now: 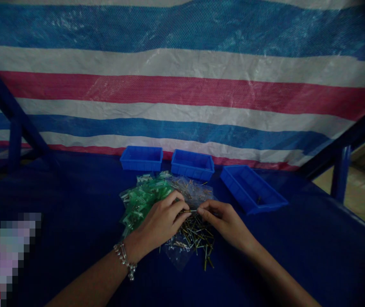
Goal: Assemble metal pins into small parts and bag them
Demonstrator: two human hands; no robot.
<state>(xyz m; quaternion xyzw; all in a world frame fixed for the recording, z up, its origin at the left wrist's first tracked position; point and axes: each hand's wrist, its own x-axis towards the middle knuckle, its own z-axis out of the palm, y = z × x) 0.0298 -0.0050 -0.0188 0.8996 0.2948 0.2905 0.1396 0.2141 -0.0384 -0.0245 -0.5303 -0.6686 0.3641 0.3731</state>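
My left hand [166, 213], with a bracelet at the wrist, pinches the gold-coloured end of a thin metal pin [191, 210]. Its silver end sits between the thumb and fingertips of my right hand [222, 217]. The pin lies level between the two hands. Beneath them spreads a loose pile of similar gold and silver pins [198, 234], partly over a clear plastic bag [179, 253]. Green plastic packets [147, 192] are heaped beside and behind my left hand. Clear bags [191, 187] holding thin pieces lie just beyond my fingers.
At the back of the blue table [83, 238] stand a left blue bin [142, 164] and a middle blue bin [192, 171]. A right blue bin [252, 192] sits angled, with a small dark item inside. Striped sheeting [182, 89] hangs behind, between slanted blue frame bars [25, 123].
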